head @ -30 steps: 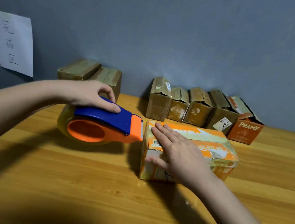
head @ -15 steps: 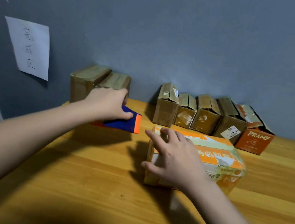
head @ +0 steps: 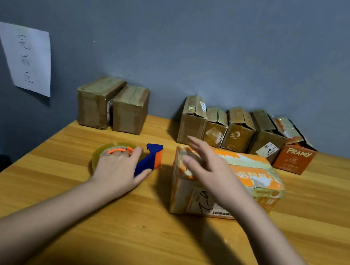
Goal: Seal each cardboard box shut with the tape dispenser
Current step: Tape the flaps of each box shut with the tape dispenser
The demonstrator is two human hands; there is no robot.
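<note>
While my left hand (head: 120, 170) rests on the blue and orange plastic tape dispenser (head: 141, 159), fingers curled round it on the yellow wooden table (head: 152, 232), my right hand (head: 210, 173) hovers with fingers spread over the orange and white cardboard box (head: 254, 180) just beside it. I think tape is already on top. I should press it flat, rubbing from the near end. 5 more boxes (head: 239, 131) wait behind.

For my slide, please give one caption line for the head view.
Left hand rests on the tape dispenser lying on the table; right hand hovers over the orange box.
</note>
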